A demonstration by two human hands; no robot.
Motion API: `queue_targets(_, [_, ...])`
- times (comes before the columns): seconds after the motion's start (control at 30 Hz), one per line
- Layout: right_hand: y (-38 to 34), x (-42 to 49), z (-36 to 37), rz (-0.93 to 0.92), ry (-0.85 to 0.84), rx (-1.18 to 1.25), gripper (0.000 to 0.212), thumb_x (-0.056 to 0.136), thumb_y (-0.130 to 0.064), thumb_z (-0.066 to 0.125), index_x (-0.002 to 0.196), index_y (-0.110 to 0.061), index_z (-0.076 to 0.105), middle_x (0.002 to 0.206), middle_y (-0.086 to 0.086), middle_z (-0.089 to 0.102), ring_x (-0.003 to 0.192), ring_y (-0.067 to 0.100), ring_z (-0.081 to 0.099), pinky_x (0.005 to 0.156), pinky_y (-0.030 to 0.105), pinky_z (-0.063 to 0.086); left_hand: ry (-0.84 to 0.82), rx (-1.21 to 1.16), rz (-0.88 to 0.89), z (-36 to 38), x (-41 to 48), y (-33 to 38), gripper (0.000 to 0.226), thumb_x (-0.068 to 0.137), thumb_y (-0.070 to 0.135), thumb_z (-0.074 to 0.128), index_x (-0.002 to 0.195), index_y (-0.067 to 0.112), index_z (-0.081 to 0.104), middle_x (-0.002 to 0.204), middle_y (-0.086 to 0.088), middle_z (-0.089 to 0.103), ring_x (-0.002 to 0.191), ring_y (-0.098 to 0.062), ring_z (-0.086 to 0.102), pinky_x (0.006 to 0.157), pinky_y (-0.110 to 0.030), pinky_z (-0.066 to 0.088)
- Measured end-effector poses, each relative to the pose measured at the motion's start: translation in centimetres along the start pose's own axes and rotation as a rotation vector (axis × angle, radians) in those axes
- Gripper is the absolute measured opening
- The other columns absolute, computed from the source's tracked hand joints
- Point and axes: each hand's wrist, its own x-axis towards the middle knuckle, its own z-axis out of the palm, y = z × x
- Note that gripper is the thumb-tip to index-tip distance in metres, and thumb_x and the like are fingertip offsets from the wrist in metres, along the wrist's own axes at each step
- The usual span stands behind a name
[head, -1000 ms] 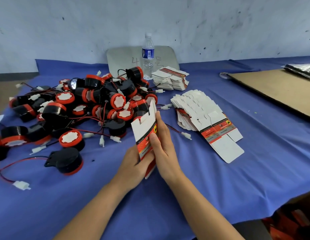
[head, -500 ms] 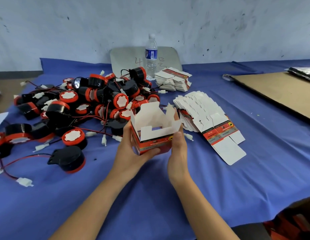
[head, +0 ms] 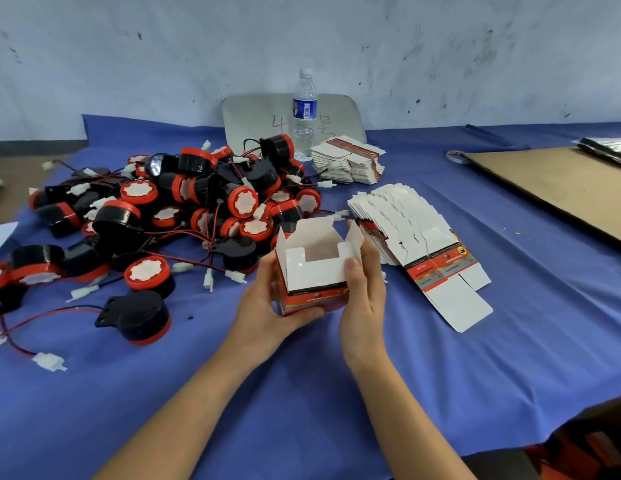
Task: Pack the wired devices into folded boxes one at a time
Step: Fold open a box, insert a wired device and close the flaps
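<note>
A small red-and-white box [head: 314,271], squared up with its white top flaps standing open, is held just above the blue cloth at the centre. My left hand [head: 267,306] grips its left side and underside. My right hand [head: 364,289] holds its right side, thumb on the front flap. A heap of black-and-red wired devices [head: 184,209] with white connectors lies to the left. One single device [head: 139,318] sits apart, nearest my left arm. Flat unfolded boxes [head: 413,237] fan out on the right.
A second stack of flat boxes [head: 349,161] lies behind, beside a water bottle [head: 305,114] and a grey board [head: 260,123] leaning on the wall. Brown cardboard [head: 558,188] covers the far right. The cloth-covered table [head: 510,358] ends at the lower right.
The flat box, held upright between both hands a second ago, has been opened into a square box with its flaps up. Both hands now grip its sides.
</note>
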Motion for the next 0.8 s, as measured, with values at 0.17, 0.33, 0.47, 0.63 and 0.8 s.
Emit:
queue_targets(0.17, [-0.03, 0.01, 0.04, 0.022, 0.014, 0.008, 0.039, 0.093, -0.016, 0.036, 0.122, -0.039, 0.049, 0.111, -0.037, 0.059, 0.098, -0.016, 0.053, 0.078, 0.005, 0.041, -0.017, 0.012, -0.029, 0.06, 0.01, 0.05, 0.077, 0.057, 0.031, 0.084, 0.12, 0.043, 0.041, 0.112, 0.037, 0.059, 0.108, 0.011, 0.056, 0.085, -0.01, 0.047])
queue_targets(0.33, [-0.31, -0.12, 0.11, -0.021, 0.01, -0.003, 0.044, 0.094, -0.01, 0.032, 0.128, -0.033, 0.048, 0.113, -0.039, 0.058, 0.101, -0.015, 0.053, 0.078, 0.001, 0.039, -0.024, 0.004, -0.037, 0.06, 0.0, 0.05, 0.077, 0.057, 0.032, 0.084, 0.12, 0.043, 0.041, 0.112, 0.037, 0.059, 0.11, 0.01, 0.056, 0.086, -0.011, 0.048])
queue_targets(0.47, [-0.22, -0.11, 0.06, -0.022, 0.006, 0.018, 0.045, 0.093, -0.008, 0.03, 0.127, -0.032, 0.047, 0.11, -0.039, 0.059, 0.099, -0.016, 0.054, 0.076, 0.001, 0.04, -0.03, 0.01, -0.03, 0.01, 0.04, -0.14, 0.078, 0.057, 0.035, 0.084, 0.121, 0.045, 0.04, 0.114, 0.039, 0.057, 0.11, 0.011, 0.055, 0.083, -0.008, 0.047])
queue_targets(0.63, [-0.22, -0.11, 0.03, 0.007, 0.027, 0.065, 0.044, 0.091, -0.008, 0.029, 0.12, -0.034, 0.05, 0.105, -0.038, 0.062, 0.095, -0.017, 0.056, 0.075, 0.001, 0.041, -0.041, -0.011, -0.016, 0.04, 0.08, -0.06, 0.081, 0.055, 0.039, 0.086, 0.122, 0.044, 0.041, 0.114, 0.036, 0.059, 0.11, 0.009, 0.057, 0.084, -0.01, 0.047])
queue_targets(0.8, [-0.15, -0.3, 0.24, 0.019, 0.063, 0.062, 0.041, 0.092, -0.011, 0.029, 0.111, -0.041, 0.052, 0.104, -0.045, 0.058, 0.096, -0.021, 0.054, 0.076, 0.0, 0.04, -0.042, 0.018, -0.001, -0.22, -0.29, 0.27, 0.081, 0.058, 0.04, 0.084, 0.126, 0.042, 0.04, 0.119, 0.03, 0.059, 0.113, 0.007, 0.056, 0.097, -0.029, 0.05])
